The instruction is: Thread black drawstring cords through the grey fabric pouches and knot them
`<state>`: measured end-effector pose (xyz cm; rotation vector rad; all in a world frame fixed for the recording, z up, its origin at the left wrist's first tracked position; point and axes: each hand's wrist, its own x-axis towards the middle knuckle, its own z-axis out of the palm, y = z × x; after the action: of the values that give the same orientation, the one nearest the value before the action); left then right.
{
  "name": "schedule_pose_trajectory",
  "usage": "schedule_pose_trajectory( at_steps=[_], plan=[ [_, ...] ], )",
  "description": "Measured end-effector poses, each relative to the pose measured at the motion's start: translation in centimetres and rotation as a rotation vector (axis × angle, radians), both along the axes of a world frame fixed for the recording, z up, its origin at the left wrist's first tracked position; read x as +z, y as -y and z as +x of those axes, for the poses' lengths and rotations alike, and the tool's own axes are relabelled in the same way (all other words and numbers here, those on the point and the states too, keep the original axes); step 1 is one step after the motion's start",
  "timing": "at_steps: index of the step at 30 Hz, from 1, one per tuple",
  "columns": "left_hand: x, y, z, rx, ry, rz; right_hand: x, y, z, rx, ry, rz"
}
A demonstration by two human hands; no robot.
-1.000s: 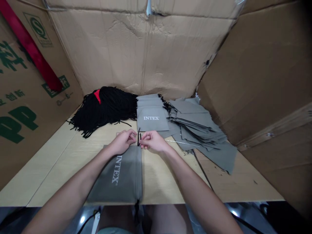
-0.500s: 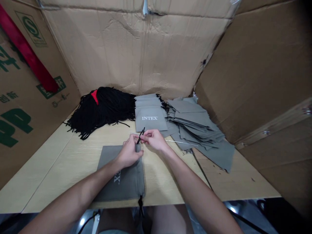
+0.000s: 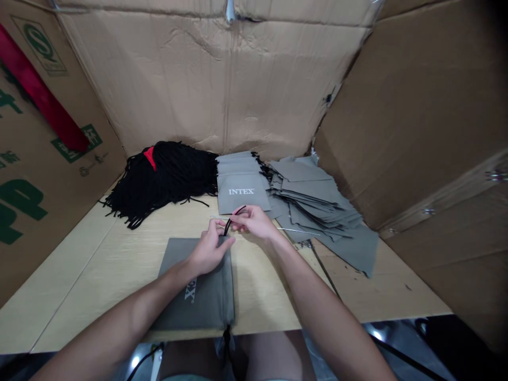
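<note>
A grey drawstring bag (image 3: 198, 296) lies sideways on the table, its white lettering turned and partly covered by my left arm. At its far right corner my left hand (image 3: 212, 248) grips the bag's edge, thumb on top, fingers beside the cord. My right hand (image 3: 256, 222) pinches the black cord (image 3: 227, 227) that comes out of that corner. A thin metal rod (image 3: 299, 231) runs beneath my right hand, its middle hidden. More black cord (image 3: 227, 336) hangs from the bag's near corner over the table edge.
Behind my hands, a bundle of black cords (image 3: 166, 177) with a red tie lies left of stacked INTEX bags (image 3: 242, 198). Loose grey bags (image 3: 317, 201) are heaped to the right. Cardboard walls (image 3: 190, 79) enclose the table (image 3: 99, 286) on three sides; a red strip (image 3: 47, 100) hangs at left.
My right hand has shifted slightly right and away from the bag, drawing out a longer stretch of cord. My left hand stays at the corner. The view has shifted slightly.
</note>
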<state>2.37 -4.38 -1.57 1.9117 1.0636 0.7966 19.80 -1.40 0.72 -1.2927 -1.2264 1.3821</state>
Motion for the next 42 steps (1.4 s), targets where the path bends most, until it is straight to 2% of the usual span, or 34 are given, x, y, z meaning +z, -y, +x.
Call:
schedule_pose_trajectory(
  at_steps=[4, 8, 15, 17, 20, 26, 38, 40, 42],
  plan=[
    [-0.2, -0.1, -0.1, -0.005, 0.02, -0.022, -0.4, 0.1, -0.1, 0.091, -0.026, 0.041],
    [0.0, 0.0, -0.1, 0.006, -0.026, -0.022, -0.5, 0.2, -0.3, 0.083, -0.006, 0.064],
    [0.0, 0.1, 0.0, 0.0, -0.028, -0.009, -0.9, 0.3, -0.5, 0.131, -0.071, -0.005],
    [0.0, 0.2, 0.0, 0.006, -0.033, -0.013, -0.7, 0.3, -0.6, 0.112, -0.076, 0.035],
    [0.3, 0.2, 0.1, 0.013, -0.059, -0.014, -0.2, 0.3, -0.7, 0.008, -0.055, 0.093],
    [0.7, 0.2, 0.1, -0.014, -0.108, 0.009, 0.4, 0.1, -0.6, -0.155, -0.021, 0.115],
    [0.8, 0.0, 0.0, -0.009, -0.144, -0.021, 0.0, -0.6, 0.3, -0.267, -0.095, 0.198],
    [0.7, 0.0, 0.0, -0.011, -0.149, -0.019, 0.1, -0.5, 0.3, -0.241, -0.083, 0.191],
    [0.6, 0.1, -0.1, -0.013, -0.153, -0.011, 0.3, -0.3, 0.3, -0.159, -0.056, 0.156]
  ],
)
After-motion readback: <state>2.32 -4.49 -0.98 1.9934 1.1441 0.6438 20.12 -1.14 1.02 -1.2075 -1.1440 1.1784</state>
